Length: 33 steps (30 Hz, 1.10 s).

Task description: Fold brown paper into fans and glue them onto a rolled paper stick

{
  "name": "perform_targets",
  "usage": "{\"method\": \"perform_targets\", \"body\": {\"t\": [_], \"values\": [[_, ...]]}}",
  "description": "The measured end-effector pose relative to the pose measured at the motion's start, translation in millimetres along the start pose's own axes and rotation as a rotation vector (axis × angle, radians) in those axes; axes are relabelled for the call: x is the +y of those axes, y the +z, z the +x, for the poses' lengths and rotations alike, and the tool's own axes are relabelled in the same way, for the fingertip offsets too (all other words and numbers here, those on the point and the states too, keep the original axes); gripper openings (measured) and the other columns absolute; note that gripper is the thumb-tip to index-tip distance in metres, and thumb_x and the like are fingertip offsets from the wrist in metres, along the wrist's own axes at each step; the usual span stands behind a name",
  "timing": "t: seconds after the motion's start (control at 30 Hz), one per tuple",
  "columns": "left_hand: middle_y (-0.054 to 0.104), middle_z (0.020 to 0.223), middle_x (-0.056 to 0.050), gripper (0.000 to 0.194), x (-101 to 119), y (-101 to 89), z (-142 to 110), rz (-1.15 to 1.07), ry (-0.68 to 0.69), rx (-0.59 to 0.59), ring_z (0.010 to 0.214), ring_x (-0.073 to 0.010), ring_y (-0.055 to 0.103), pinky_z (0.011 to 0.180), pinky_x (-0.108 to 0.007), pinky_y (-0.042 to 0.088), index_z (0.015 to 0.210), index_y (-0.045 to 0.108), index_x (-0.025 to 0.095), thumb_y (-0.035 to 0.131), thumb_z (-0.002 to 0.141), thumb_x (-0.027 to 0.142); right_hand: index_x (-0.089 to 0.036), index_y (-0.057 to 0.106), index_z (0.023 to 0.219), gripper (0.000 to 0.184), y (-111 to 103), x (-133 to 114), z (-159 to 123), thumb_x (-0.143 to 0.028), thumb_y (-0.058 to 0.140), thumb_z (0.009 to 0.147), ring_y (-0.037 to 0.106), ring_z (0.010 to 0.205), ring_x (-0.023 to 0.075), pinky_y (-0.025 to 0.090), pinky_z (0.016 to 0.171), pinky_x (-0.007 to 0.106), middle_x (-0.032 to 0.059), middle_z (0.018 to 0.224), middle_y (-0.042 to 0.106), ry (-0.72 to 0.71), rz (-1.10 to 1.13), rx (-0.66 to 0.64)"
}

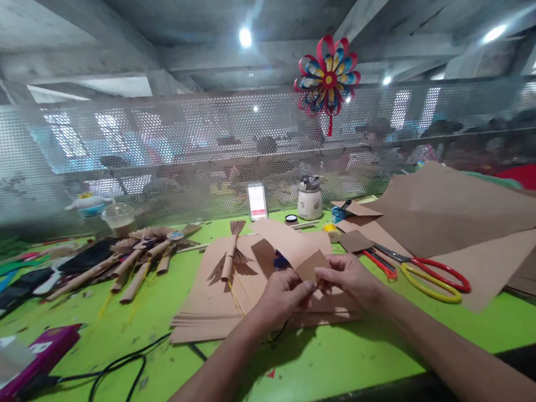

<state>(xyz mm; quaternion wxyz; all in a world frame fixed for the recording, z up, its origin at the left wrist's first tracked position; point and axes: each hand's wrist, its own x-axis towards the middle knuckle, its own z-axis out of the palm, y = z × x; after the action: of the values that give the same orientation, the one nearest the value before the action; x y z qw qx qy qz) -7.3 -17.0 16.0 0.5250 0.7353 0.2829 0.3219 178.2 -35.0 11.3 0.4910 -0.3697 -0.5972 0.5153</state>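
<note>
A piece of brown kraft paper (297, 249) is bent over and held up between my two hands. The fingers of my left hand (283, 293) pinch its near lower edge. Just beside it, my right hand (354, 278) pinches the same edge, thumb and forefinger closed. Beneath both hands lies a stack of brown paper sheets (203, 315). On that stack, left of the held piece, rests a rolled paper tube (229, 263) with fringed ends and thin yellow strings. A dark blue object behind the held paper is partly hidden.
Right of my hands lie red-and-yellow-handled scissors (436, 278) and a red cutter (382, 265), near large brown sheets (466, 204). Several rolled paper tubes (137, 283) lie at left. A magenta tool (30, 367) trails a black cable. A jar (309, 199) stands behind.
</note>
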Motion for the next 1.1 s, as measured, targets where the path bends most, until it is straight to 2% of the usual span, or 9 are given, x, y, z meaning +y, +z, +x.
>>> {"method": "perform_targets", "body": {"t": [0.13, 0.23, 0.43, 0.57, 0.67, 0.77, 0.97, 1.03, 1.1], "values": [[0.05, 0.045, 0.001, 0.026, -2, 5.6, -2, 0.101, -0.065, -0.007, 0.04, -0.0089, 0.041, 0.043, -0.021, 0.026, 0.053, 0.055, 0.014, 0.058, 0.074, 0.028, -0.015, 0.065, 0.07, 0.032, -3, -5, 0, -0.046, 0.066, 0.077, 0.051, 0.058, 0.0115, 0.042, 0.055, 0.023, 0.0, 0.064, 0.059, -0.071, -0.149, 0.139], [0.049, 0.043, 0.002, 0.025, -1, 7.4, -3, 0.082, -0.085, -0.005, 0.039, -0.0089, 0.04, 0.043, -0.022, 0.027, 0.05, 0.055, 0.014, 0.056, 0.072, 0.027, -0.016, 0.063, 0.063, 0.036, -1, -6, 0, -0.048, 0.065, 0.077, 0.045, 0.055, 0.0109, 0.038, 0.052, 0.023, -0.0012, 0.059, 0.053, -0.086, -0.177, 0.185], [0.051, 0.049, 0.001, 0.031, 0, 4.2, 2, -0.141, -0.057, 0.094, 0.043, -0.009, 0.04, 0.045, -0.022, 0.03, 0.06, 0.058, 0.013, 0.063, 0.072, 0.041, -0.016, 0.057, 0.055, 0.039, 6, -6, -1, -0.048, 0.067, 0.075, 0.041, 0.052, 0.0099, 0.033, 0.05, 0.023, -0.0028, 0.052, 0.047, -0.077, -0.165, 0.173], [0.051, 0.051, 0.001, 0.033, -3, 2.6, 4, -0.102, -0.034, 0.117, 0.043, -0.0075, 0.038, 0.045, -0.021, 0.028, 0.064, 0.059, 0.012, 0.065, 0.072, 0.043, -0.015, 0.059, 0.063, 0.041, 4, -5, -1, -0.053, 0.062, 0.077, 0.045, 0.052, 0.01, 0.036, 0.05, 0.023, -0.0017, 0.057, 0.052, -0.047, -0.123, 0.138], [0.049, 0.047, 0.001, 0.037, -3, 0.1, 5, -0.038, -0.01, 0.209, 0.045, -0.0088, 0.041, 0.046, -0.021, 0.029, 0.056, 0.056, 0.013, 0.063, 0.073, 0.044, -0.014, 0.065, 0.077, 0.039, 3, -5, -2, -0.053, 0.062, 0.078, 0.051, 0.055, 0.0115, 0.042, 0.053, 0.024, 0.0008, 0.065, 0.058, -0.021, -0.113, 0.064], [0.051, 0.047, 0.0, 0.039, -2, -3.0, 7, -0.017, 0.001, 0.278, 0.047, -0.0104, 0.045, 0.048, -0.022, 0.033, 0.052, 0.055, 0.013, 0.065, 0.071, 0.045, -0.014, 0.065, 0.075, 0.032, 1, -4, -2, -0.046, 0.068, 0.075, 0.051, 0.057, 0.0114, 0.042, 0.057, 0.024, 0.0006, 0.064, 0.059, -0.022, -0.157, 0.004], [0.055, 0.055, -0.002, 0.039, -5, -6.1, 10, -0.126, -0.02, 0.266, 0.05, -0.0106, 0.047, 0.051, -0.023, 0.037, 0.065, 0.062, 0.011, 0.065, 0.072, 0.049, -0.014, 0.063, 0.07, 0.031, 0, 2, 1, -0.044, 0.069, 0.073, 0.046, 0.053, 0.0101, 0.035, 0.052, 0.022, -0.0018, 0.057, 0.054, 0.003, -0.218, 0.016], [0.058, 0.059, -0.004, 0.04, -5, -7.6, 9, -0.149, -0.05, 0.257, 0.05, -0.0104, 0.046, 0.05, -0.023, 0.036, 0.07, 0.065, 0.009, 0.065, 0.072, 0.049, -0.014, 0.063, 0.07, 0.031, 0, 2, 1, -0.044, 0.07, 0.072, 0.046, 0.052, 0.01, 0.035, 0.051, 0.022, -0.0018, 0.058, 0.054, 0.023, -0.234, 0.0], [0.057, 0.057, -0.004, 0.038, -5, -9.1, 8, -0.156, -0.089, 0.238, 0.049, -0.0097, 0.045, 0.048, -0.022, 0.033, 0.067, 0.065, 0.008, 0.07, 0.069, 0.046, -0.014, 0.064, 0.071, 0.032, 0, 1, 0, -0.045, 0.07, 0.071, 0.047, 0.052, 0.0102, 0.035, 0.05, 0.022, -0.0016, 0.058, 0.055, 0.043, -0.249, -0.026]]}}
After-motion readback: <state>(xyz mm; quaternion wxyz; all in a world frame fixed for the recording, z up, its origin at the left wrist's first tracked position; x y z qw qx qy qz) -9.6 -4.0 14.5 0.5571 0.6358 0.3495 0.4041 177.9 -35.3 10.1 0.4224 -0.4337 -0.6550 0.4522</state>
